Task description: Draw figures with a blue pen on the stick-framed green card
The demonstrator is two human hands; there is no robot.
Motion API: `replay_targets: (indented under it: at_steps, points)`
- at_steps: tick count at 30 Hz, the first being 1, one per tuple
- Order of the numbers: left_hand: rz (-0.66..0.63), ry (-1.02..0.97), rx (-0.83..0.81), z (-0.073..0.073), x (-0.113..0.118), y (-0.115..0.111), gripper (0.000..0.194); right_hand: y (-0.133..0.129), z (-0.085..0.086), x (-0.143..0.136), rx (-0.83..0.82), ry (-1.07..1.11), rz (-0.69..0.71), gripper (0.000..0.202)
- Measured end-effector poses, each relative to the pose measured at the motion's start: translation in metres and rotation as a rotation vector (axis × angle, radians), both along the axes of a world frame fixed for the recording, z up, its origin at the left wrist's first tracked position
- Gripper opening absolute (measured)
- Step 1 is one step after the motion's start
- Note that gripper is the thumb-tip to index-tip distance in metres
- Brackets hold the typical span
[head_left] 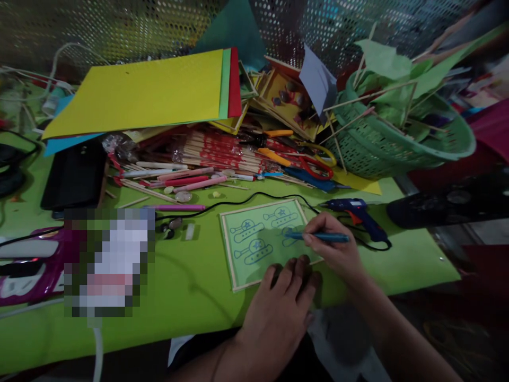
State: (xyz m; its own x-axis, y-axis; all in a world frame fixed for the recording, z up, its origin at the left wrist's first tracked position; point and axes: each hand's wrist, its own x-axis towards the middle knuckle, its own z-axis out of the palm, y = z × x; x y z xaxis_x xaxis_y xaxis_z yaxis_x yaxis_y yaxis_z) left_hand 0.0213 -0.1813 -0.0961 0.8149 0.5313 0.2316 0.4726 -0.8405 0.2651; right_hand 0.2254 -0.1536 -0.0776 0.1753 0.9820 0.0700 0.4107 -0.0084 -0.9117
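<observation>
A light green card (272,234), edged with thin wooden sticks, lies on the green tabletop in front of me. Several small tank shapes with stars are drawn on it in blue lines; the one at the right is partly covered. My right hand (338,249) pinches a blue marker pen (334,237), its tip at that right-hand drawing. Across the card's lower edge rests my left hand (280,302), fingers spread and slightly bent, holding nothing. A blue glue gun (361,215) lies just beyond my right hand.
Coloured paper sheets (147,95) lie over bundled sticks (214,151) at the back. Scissors (318,167) and pens (199,183) are heaped there. A green basket (382,154) stands back right. A blurred-out device (115,260) and a black cable (254,196) lie on the table.
</observation>
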Motion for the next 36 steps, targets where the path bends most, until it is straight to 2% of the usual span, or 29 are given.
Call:
replay_targets:
  at_steps: [24,36]
  points:
    - [0.000,0.001,0.006,-0.0001,0.0002,-0.0004,0.057,0.0039,0.0051,-0.0058,0.030,-0.048,0.026,0.012]
    - [-0.003,-0.003,-0.001,-0.0035,-0.0004,-0.0022,0.062,0.0008,0.0027,-0.0074,-0.036,-0.016,0.082,0.013]
